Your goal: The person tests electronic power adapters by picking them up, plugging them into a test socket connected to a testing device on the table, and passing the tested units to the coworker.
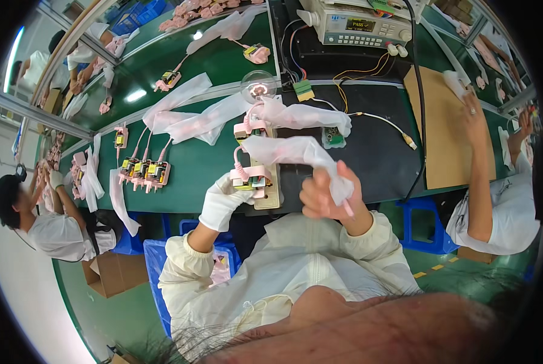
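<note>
My left hand [218, 201], in a white glove, grips an open pink charger [244, 175] whose circuit parts show, at the lower end of a pale block-like fixture [272, 195]. From that charger a pink cable runs into a translucent white sleeve [295, 147], which arches over to the right. The sleeve's far end is in my right hand [323, 193], bare, with its fingers curled round it and a bit of pink poking out below. A second open charger [250, 129] sits higher on the fixture, its own sleeved cable [302, 115] lying to the right.
A clear bulb [258, 86] stands beyond the fixture. Several open chargers [144, 173] lie at left with sleeved cables. A test instrument [359, 27], a green circuit board [332, 136] and a white cable plug [411, 142] are at right, near brown cardboard [447, 133]. Co-workers sit on both sides.
</note>
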{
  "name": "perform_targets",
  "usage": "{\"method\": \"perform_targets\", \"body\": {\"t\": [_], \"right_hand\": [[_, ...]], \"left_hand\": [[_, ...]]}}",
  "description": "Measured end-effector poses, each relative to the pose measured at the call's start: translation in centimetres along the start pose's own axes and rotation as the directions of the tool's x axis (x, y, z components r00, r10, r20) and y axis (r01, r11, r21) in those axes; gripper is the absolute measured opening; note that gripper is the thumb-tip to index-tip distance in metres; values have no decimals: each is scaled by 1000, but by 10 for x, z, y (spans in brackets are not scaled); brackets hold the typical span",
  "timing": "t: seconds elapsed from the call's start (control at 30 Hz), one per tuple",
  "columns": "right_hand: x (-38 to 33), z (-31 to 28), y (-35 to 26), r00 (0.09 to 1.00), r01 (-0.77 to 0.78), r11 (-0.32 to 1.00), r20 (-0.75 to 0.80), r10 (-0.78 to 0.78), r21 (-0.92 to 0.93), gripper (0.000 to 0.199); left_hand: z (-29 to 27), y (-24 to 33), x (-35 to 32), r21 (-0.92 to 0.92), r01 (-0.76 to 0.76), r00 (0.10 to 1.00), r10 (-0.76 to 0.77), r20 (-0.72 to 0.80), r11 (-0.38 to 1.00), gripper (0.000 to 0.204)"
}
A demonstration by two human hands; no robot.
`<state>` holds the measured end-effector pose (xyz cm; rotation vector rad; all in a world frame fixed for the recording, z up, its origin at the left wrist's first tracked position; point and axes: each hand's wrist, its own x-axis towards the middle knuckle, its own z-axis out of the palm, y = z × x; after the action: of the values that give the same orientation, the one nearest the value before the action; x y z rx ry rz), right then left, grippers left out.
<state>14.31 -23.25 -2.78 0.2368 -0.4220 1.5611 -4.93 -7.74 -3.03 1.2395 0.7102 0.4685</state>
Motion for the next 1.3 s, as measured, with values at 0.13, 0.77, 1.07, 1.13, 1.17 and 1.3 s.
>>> {"method": "perform_targets", "body": {"t": [0.13, 0.77, 1.07, 1.13, 1.17, 1.3], "right_hand": [[-26, 2, -19, 944, -316, 832, -64, 324, -455, 71], [-35, 22, -81, 788, -403, -13, -339, -515, -915, 12], [-15, -10, -96, 794, -452, -614, 22, -607, -647, 24], [-9, -13, -100, 833, -426, -706, 58, -550, -566, 25], [-6, -18, -104, 833, -424, -710, 65, -549, -562, 25], [-10, -30, -112, 867, -297, -716, 135, -479, -632, 25]], "left_hand": [[0, -4, 0, 1, 9, 1000, -9, -13, 1000, 36], [5, 4, -6, 322, 118, 992, -95, -84, 939, 34], [-7, -4, 11, 510, -376, 926, 318, 201, 774, 28], [-8, -5, 12, 583, -296, 955, 215, 206, 757, 27], [-15, -11, 17, 557, -319, 947, 227, 229, 767, 32], [-39, 11, 44, 128, 12, 870, -74, 488, 992, 55]]}}
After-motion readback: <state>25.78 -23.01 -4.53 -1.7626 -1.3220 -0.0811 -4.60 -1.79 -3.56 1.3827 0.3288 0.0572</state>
